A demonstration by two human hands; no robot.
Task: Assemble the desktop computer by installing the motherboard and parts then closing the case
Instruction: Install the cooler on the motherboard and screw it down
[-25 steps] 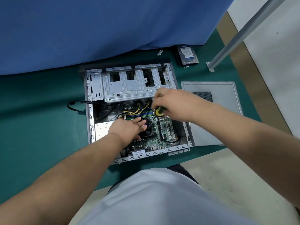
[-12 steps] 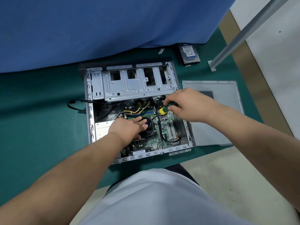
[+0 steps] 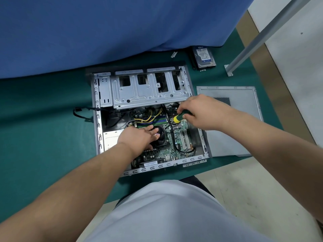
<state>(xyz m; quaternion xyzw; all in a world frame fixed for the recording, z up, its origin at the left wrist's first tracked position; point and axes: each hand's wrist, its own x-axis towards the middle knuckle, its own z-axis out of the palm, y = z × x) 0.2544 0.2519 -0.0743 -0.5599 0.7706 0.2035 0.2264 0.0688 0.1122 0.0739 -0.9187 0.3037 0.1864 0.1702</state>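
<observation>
Left hand (image 3: 139,136) flat on motherboard (image 3: 174,142) fan

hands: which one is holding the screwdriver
The right hand grips the green and yellow screwdriver over the motherboard. The left hand holds no tool; it rests flat on the black fan.

Single head view: your head-worn wide-angle camera looks steeply down and forward, close above the open computer case (image 3: 148,119) at centre, blue curtain (image 3: 104,32) at 12 o'clock, your torso at 6.
</observation>
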